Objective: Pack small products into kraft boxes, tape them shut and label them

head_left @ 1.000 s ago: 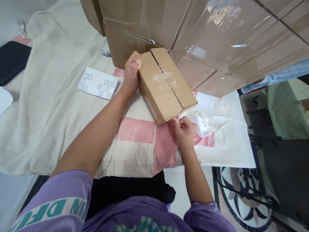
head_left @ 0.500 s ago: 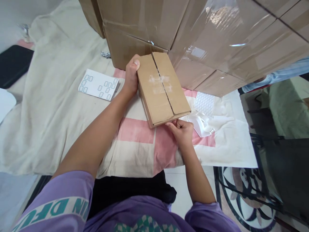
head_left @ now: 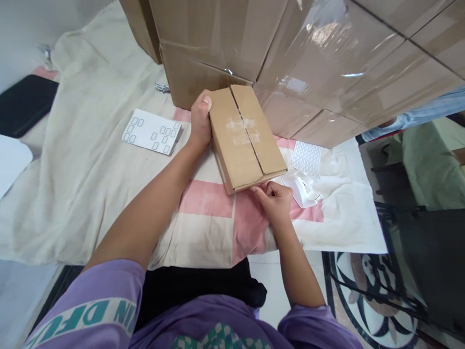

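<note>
A small brown cardboard box [head_left: 244, 138] with closed flaps and tape residue along its seam rests on a cream and pink cloth [head_left: 207, 203]. My left hand [head_left: 200, 121] is closed round the box's far left corner, thumb on top. My right hand [head_left: 276, 199] is curled at the box's near end, its fingers pinched against the lower edge; what they pinch is hidden.
Large taped cartons [head_left: 308, 63] are stacked right behind the box. A white label sheet [head_left: 152, 132] lies to the left, a patterned sheet [head_left: 307, 157] and white crumpled backing paper [head_left: 301, 189] to the right. A black pad [head_left: 23, 104] lies far left. A dark metal frame [head_left: 410, 252] stands at right.
The box was turned so its seam points more toward me and its near end came down to my right hand, which moved onto that edge. My left hand kept its grip.
</note>
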Action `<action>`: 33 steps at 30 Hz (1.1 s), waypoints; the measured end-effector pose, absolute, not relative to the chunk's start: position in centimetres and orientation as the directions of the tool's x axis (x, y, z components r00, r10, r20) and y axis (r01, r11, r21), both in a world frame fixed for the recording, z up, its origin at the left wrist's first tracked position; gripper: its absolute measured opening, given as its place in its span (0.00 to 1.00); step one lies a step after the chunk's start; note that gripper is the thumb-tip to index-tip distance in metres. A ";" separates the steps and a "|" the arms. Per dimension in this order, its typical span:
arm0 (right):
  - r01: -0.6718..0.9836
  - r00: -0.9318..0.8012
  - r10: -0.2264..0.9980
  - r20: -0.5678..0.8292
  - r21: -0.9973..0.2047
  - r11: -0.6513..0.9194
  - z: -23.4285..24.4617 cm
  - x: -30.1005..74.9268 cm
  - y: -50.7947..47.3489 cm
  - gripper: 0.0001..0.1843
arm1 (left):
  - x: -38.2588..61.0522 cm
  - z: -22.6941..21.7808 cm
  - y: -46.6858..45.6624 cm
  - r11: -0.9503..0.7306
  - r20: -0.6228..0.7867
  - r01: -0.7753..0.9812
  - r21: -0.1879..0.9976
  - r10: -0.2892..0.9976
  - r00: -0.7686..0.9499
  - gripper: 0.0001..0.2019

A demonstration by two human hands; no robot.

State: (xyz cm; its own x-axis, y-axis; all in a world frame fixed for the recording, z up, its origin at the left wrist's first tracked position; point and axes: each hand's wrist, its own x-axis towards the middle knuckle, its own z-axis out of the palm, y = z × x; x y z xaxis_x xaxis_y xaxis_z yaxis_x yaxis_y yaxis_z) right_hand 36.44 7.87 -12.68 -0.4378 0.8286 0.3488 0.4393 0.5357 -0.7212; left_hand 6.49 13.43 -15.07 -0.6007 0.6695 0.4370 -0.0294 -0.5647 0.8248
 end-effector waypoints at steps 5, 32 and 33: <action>0.339 -0.517 0.690 0.507 -0.619 0.709 -12.5 36.8 7.5 0.23 | 6.8 -14.2 12.8 -0.487 0.439 0.098 0.868 0.660 -0.610 0.32; 0.077 -0.480 0.471 0.741 -0.499 0.863 -12.8 37.4 7.2 0.17 | 6.7 -14.1 12.4 -0.460 0.463 0.180 0.869 0.632 -0.621 0.27; 0.075 -0.483 0.462 0.744 -0.490 0.868 -12.9 37.4 7.2 0.16 | 6.8 -14.1 12.4 -0.465 0.473 0.191 0.864 0.621 -0.625 0.27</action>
State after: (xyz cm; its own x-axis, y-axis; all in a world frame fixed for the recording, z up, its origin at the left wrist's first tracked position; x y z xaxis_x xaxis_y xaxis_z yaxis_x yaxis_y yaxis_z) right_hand 37.37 7.20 -12.89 -0.4828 0.4618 0.7441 0.0753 0.8684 -0.4901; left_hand 6.76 12.35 -14.09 -0.6250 0.6211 0.4729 0.1914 -0.4654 0.8642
